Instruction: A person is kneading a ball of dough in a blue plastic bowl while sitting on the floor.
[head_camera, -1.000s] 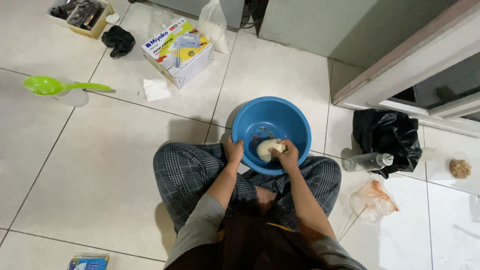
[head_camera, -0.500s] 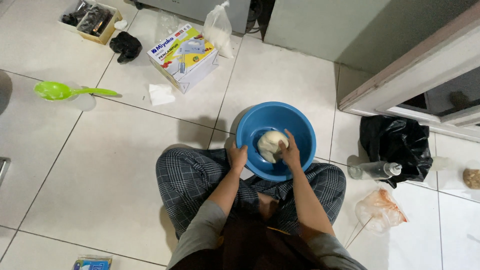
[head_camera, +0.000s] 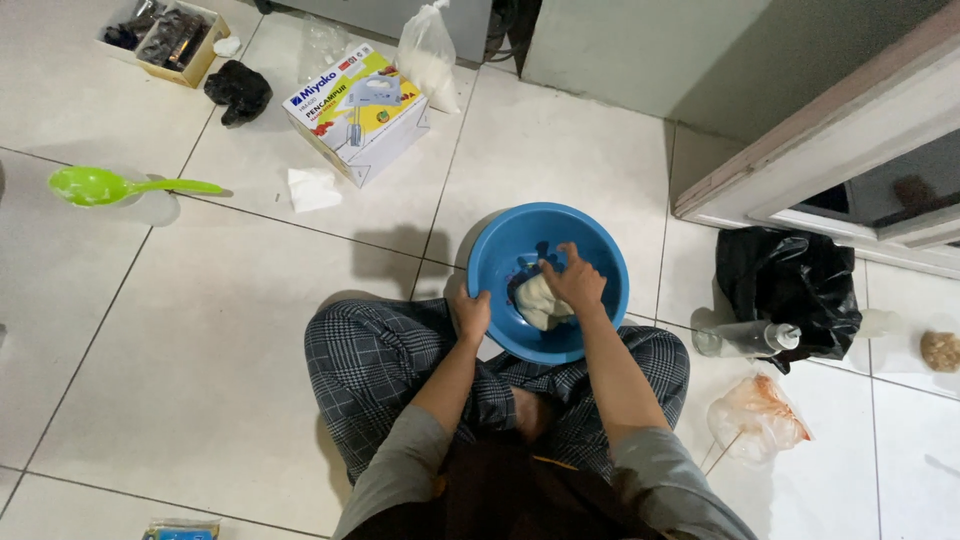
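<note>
A green ladle (head_camera: 108, 186) lies on the tiled floor (head_camera: 180, 350) at far left, with a cardboard box (head_camera: 357, 113) further right. The left hand (head_camera: 470, 313) grips the near-left rim of the blue bowl (head_camera: 600, 262), fingers curled over the edge. The bowl rests on the floor against the crossed legs. The right hand (head_camera: 574, 280), fingers bent and close together, presses on the pale dough (head_camera: 535, 303) inside. A black bag (head_camera: 790, 285) lies at right.

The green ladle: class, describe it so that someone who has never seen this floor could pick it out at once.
Start at the blue bowl before the seated person, then look far left across the white tiled floor. The green ladle lies there alone, handle pointing right. It is the only bright green thing.
</note>
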